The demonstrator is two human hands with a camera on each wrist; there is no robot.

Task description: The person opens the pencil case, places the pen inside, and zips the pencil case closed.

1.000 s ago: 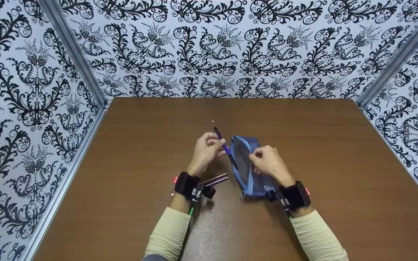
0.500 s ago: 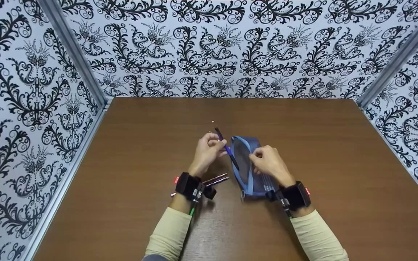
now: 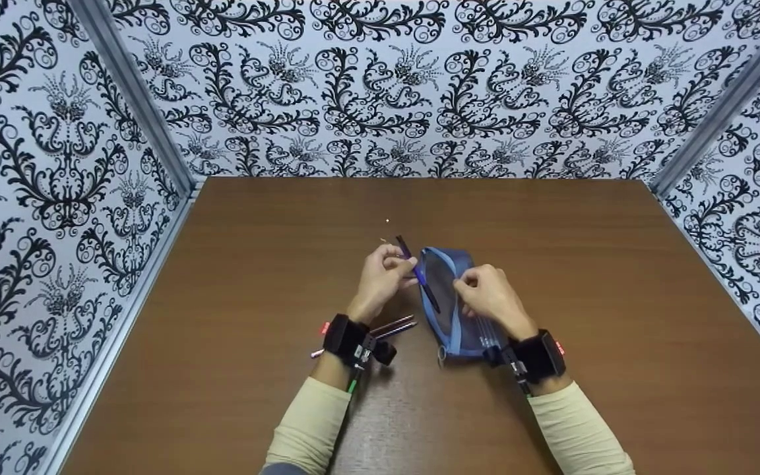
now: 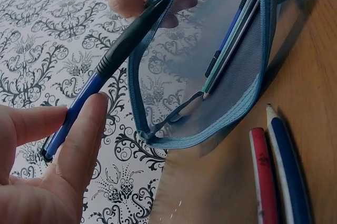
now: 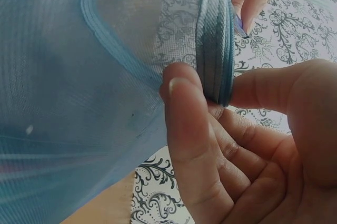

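Observation:
Between thumb and fingers my left hand (image 3: 380,277) pinches a blue pen (image 3: 419,272) with a black grip. The pen slants over the open mouth of a blue mesh pencil case (image 3: 466,340), its black end toward the opening in the left wrist view. My right hand (image 3: 493,297) pinches the zippered edge (image 5: 215,40) of the case's mouth, thumb on one side and finger on the other. Inside the case, the left wrist view shows a blue pen (image 4: 231,33) and a pale green pencil (image 4: 224,58) lying along the mesh.
A red pencil (image 4: 262,174) and a dark blue pencil (image 4: 287,163) lie on the brown table (image 3: 235,277), partly under my left wrist in the head view. Patterned walls (image 3: 380,92) enclose the table's back and sides.
My left hand has shifted slightly right and toward me, carrying the pen farther over the case's mouth. The right hand and the case have stayed in place.

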